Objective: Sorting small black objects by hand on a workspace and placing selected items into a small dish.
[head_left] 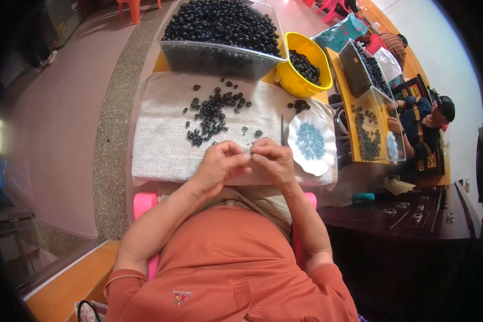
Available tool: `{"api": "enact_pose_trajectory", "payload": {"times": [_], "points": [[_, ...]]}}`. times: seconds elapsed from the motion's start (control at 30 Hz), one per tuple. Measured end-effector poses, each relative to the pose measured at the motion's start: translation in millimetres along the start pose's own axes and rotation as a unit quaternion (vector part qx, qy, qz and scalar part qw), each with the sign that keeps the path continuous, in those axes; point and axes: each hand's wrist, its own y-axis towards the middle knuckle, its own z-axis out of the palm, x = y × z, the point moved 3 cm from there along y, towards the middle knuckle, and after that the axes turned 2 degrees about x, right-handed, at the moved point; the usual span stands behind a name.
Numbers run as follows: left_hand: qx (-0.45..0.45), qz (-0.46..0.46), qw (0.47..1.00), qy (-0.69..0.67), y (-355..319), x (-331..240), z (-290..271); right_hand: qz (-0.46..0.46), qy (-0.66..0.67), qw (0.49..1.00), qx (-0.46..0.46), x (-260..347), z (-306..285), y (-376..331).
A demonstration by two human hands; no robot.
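A white towel-covered table (161, 155) carries scattered small black rubber rings (212, 115) and a white scalloped plate (327, 161) of blue pieces. The left hand (220, 163) and right hand (271, 160) meet fingertip to fingertip, pinched together; what they grip is too small to tell.

The person wears an orange-brown shirt (225, 268) with short sleeves that end above the elbows. A small red and white logo (181, 297) is on the front. Both forearms are bare, and the left hand (220, 162) and right hand (271, 160) wear no gloves.

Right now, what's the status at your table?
Left hand and right hand pinched together over white towel. Held piece too small to tell. Loose black rings just beyond.
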Motion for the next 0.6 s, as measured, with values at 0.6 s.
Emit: {"api": "enact_pose_trajectory", "payload": {"times": [0.6], "points": [[-0.033, 0.053, 0.997, -0.049, 1, 2, 0, -0.214, -0.317, 0.917, -0.116, 20, 36, -3]]}}
